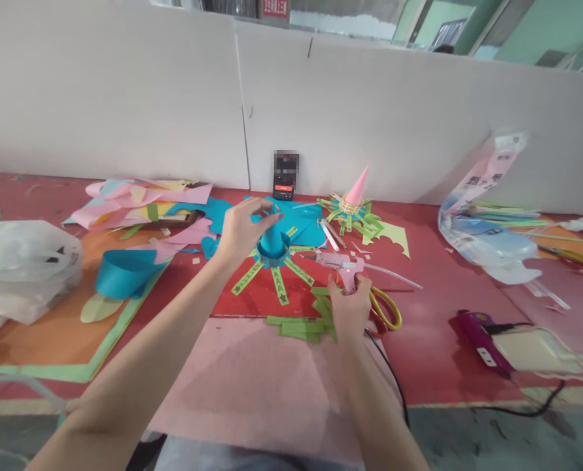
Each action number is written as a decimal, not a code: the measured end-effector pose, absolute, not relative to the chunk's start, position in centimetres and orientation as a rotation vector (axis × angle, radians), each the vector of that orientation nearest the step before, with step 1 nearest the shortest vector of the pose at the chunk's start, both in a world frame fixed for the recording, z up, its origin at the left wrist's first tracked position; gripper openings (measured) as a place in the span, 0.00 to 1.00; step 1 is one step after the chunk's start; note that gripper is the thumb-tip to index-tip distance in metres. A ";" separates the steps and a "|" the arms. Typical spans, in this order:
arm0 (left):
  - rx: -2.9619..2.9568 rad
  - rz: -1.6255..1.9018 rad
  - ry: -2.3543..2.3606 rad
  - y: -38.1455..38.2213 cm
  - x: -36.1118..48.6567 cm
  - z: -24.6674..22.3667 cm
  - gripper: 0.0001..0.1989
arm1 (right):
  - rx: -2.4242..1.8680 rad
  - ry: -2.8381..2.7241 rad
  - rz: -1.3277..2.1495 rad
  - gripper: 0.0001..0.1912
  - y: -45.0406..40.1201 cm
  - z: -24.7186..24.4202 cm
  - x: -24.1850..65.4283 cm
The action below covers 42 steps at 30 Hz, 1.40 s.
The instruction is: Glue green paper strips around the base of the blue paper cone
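A blue paper cone (272, 243) stands in a blue ring with green patterned strips (278, 285) fanning out on the red surface. My left hand (248, 226) is at the cone's top, its fingers bent and pinched round the tip. Closed round the handle of a pink glue gun (343, 265), my right hand (351, 307) is to the right of the strips. The gun's nozzle points left, toward the cone. A clear glue stick extends from the gun's back. Green paper strips (298, 327) lie just left of my right hand.
Yellow-handled scissors (387, 309) lie beside my right hand. Behind are a pink cone (357, 190) with strips and an upright phone (284, 176). At left are a blue paper loop (124, 271) and a white bag (31, 265); at right, a purple power strip (482, 340) with a cable.
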<state>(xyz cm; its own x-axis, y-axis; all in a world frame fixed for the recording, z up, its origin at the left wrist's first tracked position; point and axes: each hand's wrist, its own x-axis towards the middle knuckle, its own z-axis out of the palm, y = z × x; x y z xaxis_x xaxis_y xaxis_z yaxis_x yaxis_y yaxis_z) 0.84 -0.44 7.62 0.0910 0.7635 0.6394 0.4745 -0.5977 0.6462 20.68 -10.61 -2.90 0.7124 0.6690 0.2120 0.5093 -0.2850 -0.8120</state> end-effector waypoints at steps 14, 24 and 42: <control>1.988 1.544 1.317 -0.8 -0.4 1.2 0.11 | -1.978 -1.114 0.057 0.28 -10.4 -3.6 20.5; 2.278 1.374 1.162 -0.7 -1.7 -2.4 0.06 | -1.975 -1.186 -0.022 0.26 -10.2 -2.6 19.7; 2.538 0.880 1.136 -1.5 -1.5 -1.7 0.08 | -1.973 -1.390 -0.146 0.20 -9.2 -4.3 18.3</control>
